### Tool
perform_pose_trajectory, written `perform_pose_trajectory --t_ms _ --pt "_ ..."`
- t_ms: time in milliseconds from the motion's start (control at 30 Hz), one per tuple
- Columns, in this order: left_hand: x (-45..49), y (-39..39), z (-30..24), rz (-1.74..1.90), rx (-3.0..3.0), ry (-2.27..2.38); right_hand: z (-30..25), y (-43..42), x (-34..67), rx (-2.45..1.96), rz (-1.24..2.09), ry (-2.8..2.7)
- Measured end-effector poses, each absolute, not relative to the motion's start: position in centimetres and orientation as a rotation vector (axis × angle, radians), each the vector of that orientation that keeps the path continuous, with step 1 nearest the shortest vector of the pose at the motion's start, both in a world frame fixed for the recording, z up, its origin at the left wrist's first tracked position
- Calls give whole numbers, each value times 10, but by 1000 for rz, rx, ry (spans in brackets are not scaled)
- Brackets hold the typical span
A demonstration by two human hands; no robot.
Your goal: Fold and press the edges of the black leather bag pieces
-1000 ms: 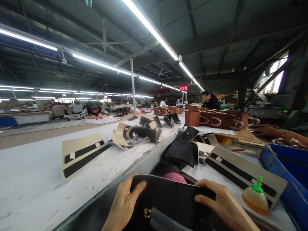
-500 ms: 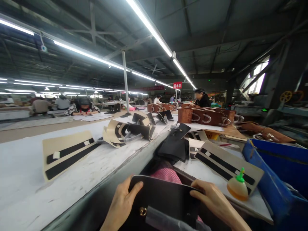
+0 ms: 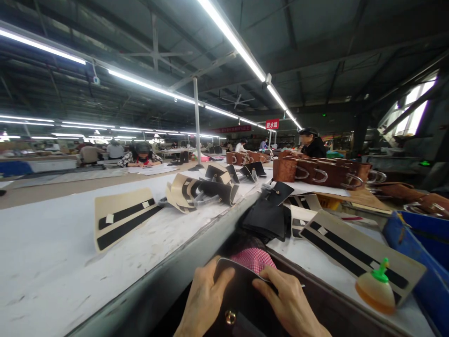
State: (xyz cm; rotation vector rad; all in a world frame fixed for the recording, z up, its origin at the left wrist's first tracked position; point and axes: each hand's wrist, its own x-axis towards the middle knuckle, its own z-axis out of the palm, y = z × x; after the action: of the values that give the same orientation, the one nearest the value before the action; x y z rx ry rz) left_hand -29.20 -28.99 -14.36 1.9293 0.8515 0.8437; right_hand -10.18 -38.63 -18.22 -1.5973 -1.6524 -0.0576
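At the bottom centre I hold a black leather bag piece (image 3: 242,292) with a small gold stud. My left hand (image 3: 203,304) grips its left edge, thumb laid over the front. My right hand (image 3: 289,306) lies on top of its right part, fingers pressed flat on the leather. Just behind the piece shows pink checked cloth (image 3: 253,258). A glue bottle (image 3: 375,288) with a green cap stands on the bench to the right, apart from my right hand.
A pile of black leather pieces (image 3: 266,217) lies further along the grey channel. Cream panels with black strips (image 3: 121,220) lie on the white bench (image 3: 52,262). A blue bin (image 3: 417,234) stands at right. Brown bags (image 3: 315,173) and seated workers (image 3: 310,145) are farther back.
My right hand has slid left from the piece's right edge onto its middle, closer to my left hand. The view has swung back to the left.
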Motion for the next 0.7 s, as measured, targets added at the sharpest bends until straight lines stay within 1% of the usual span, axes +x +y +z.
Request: perform_pose_trajectory --t_ms 300,433,600,700 --pt "-286 -300 -132 804 1960 757 -154 -379 -119 -1535 -13 -1764" --pt "-285 -296 -138 806 1968 716 -151 -375 -125 -1507 -30 -1746" --pt "-286 -286 -151 912 2221 648 -152 -370 -125 -1472 -93 -1746" --pt "-289 -280 -155 888 2289 624 -160 -366 -128 -1457 -174 -1764"
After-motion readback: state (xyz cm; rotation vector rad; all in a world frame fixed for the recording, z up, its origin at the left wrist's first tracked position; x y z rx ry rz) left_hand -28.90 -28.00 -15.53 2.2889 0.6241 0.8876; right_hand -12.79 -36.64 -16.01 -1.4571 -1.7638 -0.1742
